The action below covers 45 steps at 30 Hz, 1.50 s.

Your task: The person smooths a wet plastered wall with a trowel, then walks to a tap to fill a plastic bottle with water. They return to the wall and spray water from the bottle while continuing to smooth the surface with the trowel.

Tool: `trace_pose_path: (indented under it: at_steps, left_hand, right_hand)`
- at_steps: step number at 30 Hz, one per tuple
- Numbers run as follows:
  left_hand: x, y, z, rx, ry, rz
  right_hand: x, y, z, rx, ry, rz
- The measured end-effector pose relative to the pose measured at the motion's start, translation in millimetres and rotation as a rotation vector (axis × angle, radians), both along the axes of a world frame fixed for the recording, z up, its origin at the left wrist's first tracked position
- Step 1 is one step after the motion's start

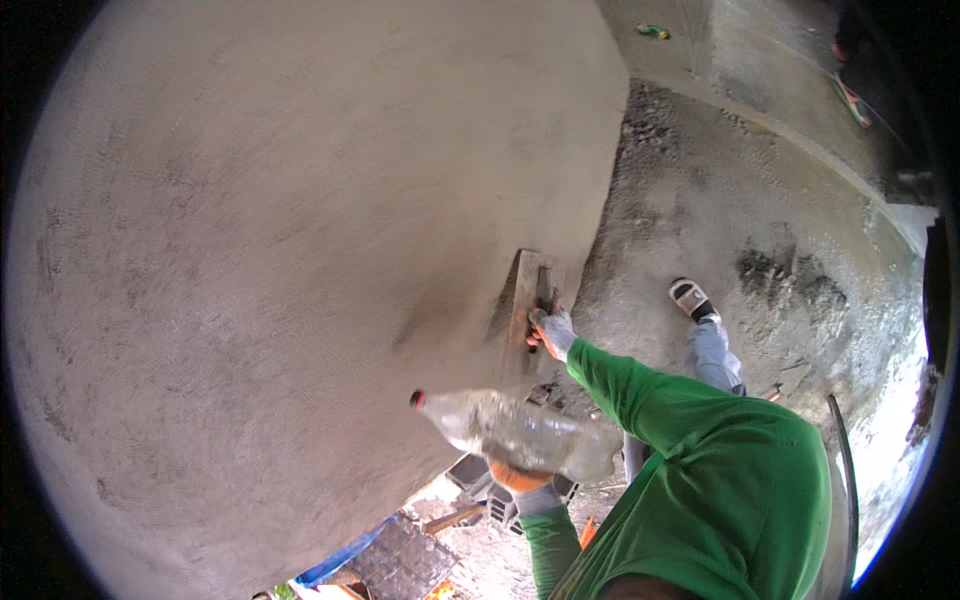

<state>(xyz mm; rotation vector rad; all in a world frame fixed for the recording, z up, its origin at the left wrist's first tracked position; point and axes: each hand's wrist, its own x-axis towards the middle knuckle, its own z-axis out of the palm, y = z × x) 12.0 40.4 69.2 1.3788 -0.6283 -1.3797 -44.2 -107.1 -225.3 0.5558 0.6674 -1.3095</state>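
Green sleeves (700, 450) lowest in frame; left hand (520, 480), gloved, fingers wrapped under a clear bottle (520, 432) lying level, red cap toward the wall (300, 200). Right hand (550, 328), gloved, fingers closed on the handle of a wooden float (525, 295) pressed flat to the grey plastered wall. One shoe (690, 298) on the ground at right.

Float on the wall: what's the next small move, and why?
Probably tip the bottle toward the plaster just left of the float, then sweep over it. The right hand grips the float's handle and presses it flat to the grey wall, while the left hand holds the bottle level with its red-capped neck aimed at the wall.
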Motion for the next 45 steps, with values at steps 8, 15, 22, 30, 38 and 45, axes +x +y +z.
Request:
trace_pose_path:
  at_steps: [8,15,22,30,38,45]
  left_hand:
    - [-173,-87,-80,0.321,0.913,-0.435]
    - [-268,-120,-111,0.317,1.014,-0.396]
    - [-207,-56,-112,0.146,1.056,-0.293]
    - [-67,-6,-129,0.285,0.957,-0.206]
    - [-135,-9,-125,0.327,0.873,-0.124]
    - [-199,1,-132,0.298,1.001,-0.114]
  right_hand:
    - [-310,197,-53,0.308,0.566,-0.131]
    - [-534,486,66,0.420,1.120,-0.329]
    - [-512,693,85,0.678,2.073,0.122]
    - [-441,594,41,0.839,1.075,-0.100]
    - [-436,419,39,0.551,1.406,0.371]
    - [-433,320,28,0.477,1.528,0.696]
